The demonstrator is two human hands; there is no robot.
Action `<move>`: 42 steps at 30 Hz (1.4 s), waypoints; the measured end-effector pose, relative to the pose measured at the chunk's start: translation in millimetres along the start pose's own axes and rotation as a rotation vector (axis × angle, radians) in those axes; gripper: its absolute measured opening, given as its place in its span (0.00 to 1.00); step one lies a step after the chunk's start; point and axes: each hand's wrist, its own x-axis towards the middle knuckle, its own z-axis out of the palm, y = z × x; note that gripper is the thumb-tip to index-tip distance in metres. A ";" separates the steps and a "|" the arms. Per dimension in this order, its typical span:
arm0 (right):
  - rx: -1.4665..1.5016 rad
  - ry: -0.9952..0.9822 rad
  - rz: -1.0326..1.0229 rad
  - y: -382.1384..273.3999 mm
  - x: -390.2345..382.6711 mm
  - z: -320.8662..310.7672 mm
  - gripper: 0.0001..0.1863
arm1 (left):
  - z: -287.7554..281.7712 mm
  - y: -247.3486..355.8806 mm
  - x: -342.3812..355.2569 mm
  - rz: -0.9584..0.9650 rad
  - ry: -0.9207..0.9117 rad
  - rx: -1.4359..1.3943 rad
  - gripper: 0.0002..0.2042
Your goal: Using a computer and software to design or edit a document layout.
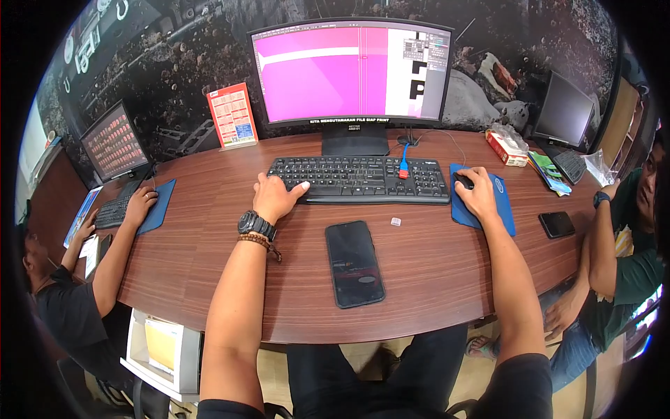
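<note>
My left hand (276, 197) rests on the left end of a black keyboard (349, 179), thumb stretched out over its lower keys and fingers on the left edge. A dark watch and a beaded bracelet circle that wrist. My right hand (479, 194) is wrapped over a black computer mouse (463, 182) on a blue mouse pad (505, 214). Behind the keyboard stands a curved monitor (314, 84) with a magenta and white design on its screen. A blue cable with a red plug (403, 172) lies across the keys. Between my forearms lies a black smartphone (354, 265).
A small pale square piece (396, 222) sits below the keyboard. A red calendar (232, 115) stands left of the monitor. On the right are a red-and-white box (507, 145) and another phone (556, 224). One person works at a computer at left; another sits at right.
</note>
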 end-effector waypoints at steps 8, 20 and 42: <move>-0.016 -0.055 0.019 1.6 -3.0 1.7 0.21 | 3.5 -1.7 -1.2 0.004 0.005 -0.006 0.37; -0.192 -0.056 -0.128 -12.9 0.1 -0.7 0.31 | 6.3 3.7 -6.3 0.191 0.099 -0.032 0.37; -0.488 -0.074 -0.303 -22.6 8.1 21.6 0.18 | 20.8 6.3 5.9 0.112 0.162 0.112 0.29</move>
